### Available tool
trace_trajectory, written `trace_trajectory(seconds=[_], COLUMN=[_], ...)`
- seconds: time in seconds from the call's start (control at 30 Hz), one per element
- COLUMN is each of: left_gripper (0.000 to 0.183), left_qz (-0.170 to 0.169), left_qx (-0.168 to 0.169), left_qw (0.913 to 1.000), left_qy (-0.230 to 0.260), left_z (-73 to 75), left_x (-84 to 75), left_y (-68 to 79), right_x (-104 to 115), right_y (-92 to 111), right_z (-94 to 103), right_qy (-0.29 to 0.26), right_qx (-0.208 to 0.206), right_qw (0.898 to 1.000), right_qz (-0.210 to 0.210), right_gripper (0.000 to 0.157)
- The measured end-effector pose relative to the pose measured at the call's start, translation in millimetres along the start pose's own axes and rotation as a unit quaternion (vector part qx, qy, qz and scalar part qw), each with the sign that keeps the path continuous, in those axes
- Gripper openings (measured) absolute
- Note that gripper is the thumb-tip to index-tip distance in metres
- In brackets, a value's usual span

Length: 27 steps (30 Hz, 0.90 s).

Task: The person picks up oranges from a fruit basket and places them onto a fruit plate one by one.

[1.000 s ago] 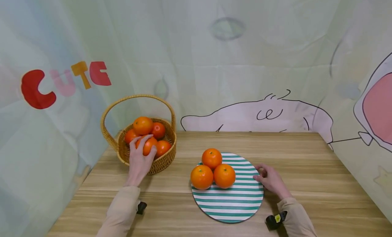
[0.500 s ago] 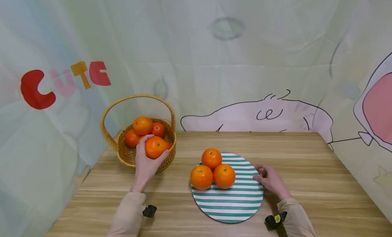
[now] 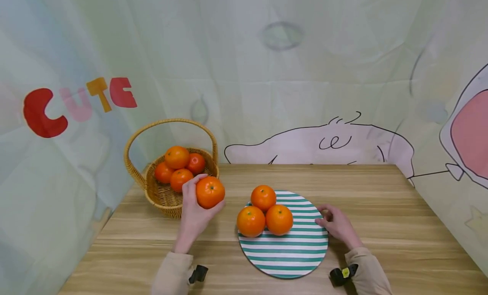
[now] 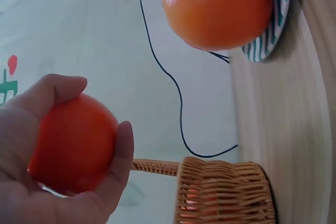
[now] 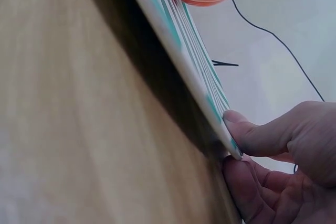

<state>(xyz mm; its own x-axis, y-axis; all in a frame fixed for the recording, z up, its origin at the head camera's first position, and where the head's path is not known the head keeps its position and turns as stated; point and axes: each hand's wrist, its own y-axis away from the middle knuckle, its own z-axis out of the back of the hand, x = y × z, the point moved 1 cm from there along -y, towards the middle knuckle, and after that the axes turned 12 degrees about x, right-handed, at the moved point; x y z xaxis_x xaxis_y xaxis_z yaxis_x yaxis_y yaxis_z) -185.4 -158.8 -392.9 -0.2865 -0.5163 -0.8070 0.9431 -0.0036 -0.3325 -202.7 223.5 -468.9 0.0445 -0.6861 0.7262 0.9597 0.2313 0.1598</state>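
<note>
An orange (image 3: pixel 210 192) is held in my left hand (image 3: pixel 195 219), thumb on one side and fingers curled round the other. In the left wrist view, the same orange (image 4: pixel 79 142) sits well within the grip, off the table. My right hand (image 3: pixel 340 227) pinches the right edge of a round green-and-white striped plate (image 3: pixel 287 257). The right wrist view shows the thumb (image 5: pixel 252 135) over the plate's rim and fingers beneath it. Three oranges (image 3: pixel 280 219) sit close together on the plate's left part.
A wicker basket (image 3: pixel 167 197) with a tall arched handle (image 3: pixel 132 166) stands at the back left, holding several oranges (image 3: pixel 177 157). Behind the wooden table (image 3: pixel 381 202) hangs a printed curtain (image 3: pixel 244 75).
My left hand has lifted an orange out of the basket and carried it right, towards the plate. The right hand and the plate have stayed in place.
</note>
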Motion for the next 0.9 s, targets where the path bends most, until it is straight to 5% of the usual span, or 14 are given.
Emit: trace_trajectory(seconds=[0.5, 0.9], left_gripper=[0.073, 0.072], left_qz=[-0.001, -0.007], left_qx=[0.108, 0.155], left_qw=[0.9856, 0.9802], left_qy=[-0.130, -0.124], left_z=[-25.1, -38.0], left_x=[-34.4, -46.8], left_y=[21.9, 30.5], right_x=[0, -3], right_y=[0, -2], right_z=[-0.6, -1.3], right_qy=[0.002, 0.004], right_qx=[-0.002, -0.003], right_qw=[1.000, 1.000], right_qz=[-0.006, -0.004], right_gripper=[0.036, 0.035])
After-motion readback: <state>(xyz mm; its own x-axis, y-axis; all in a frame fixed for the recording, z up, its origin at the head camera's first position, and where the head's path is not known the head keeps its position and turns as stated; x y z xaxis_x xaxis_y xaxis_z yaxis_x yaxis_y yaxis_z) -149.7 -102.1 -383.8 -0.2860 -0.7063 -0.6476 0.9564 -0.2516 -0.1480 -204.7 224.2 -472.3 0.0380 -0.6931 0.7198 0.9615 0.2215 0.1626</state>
